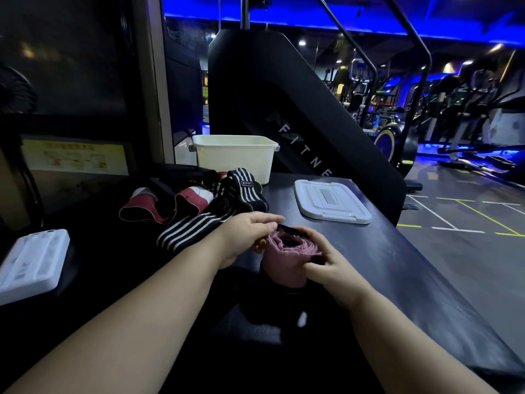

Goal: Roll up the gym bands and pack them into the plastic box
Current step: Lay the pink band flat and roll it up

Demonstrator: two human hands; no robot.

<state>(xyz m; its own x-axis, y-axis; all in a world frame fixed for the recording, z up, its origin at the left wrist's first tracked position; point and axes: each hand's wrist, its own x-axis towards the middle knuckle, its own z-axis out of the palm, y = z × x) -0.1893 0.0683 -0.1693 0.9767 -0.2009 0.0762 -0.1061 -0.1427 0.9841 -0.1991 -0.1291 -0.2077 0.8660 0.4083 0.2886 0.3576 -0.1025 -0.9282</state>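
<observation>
A pink band (pixel 287 258) rolled into a coil stands on end on the dark table (pixel 383 265), near its front middle. My right hand (pixel 326 265) grips the coil from the right side. My left hand (pixel 250 234) is at the coil's upper left, and its fingers pinch the band's black outer end. Behind them lies a loose heap of bands: black-and-white striped ones (pixel 199 228) and red-and-white ones (pixel 196 196). The white plastic box (pixel 235 157) stands open at the far side of the table. What is inside it is hidden.
The box's white lid (pixel 331 201) lies flat on the table to the right of the heap. A white flat case (pixel 31 264) sits at the left edge. A large black fitness machine (pixel 298 109) rises behind the table. The gym floor drops away to the right.
</observation>
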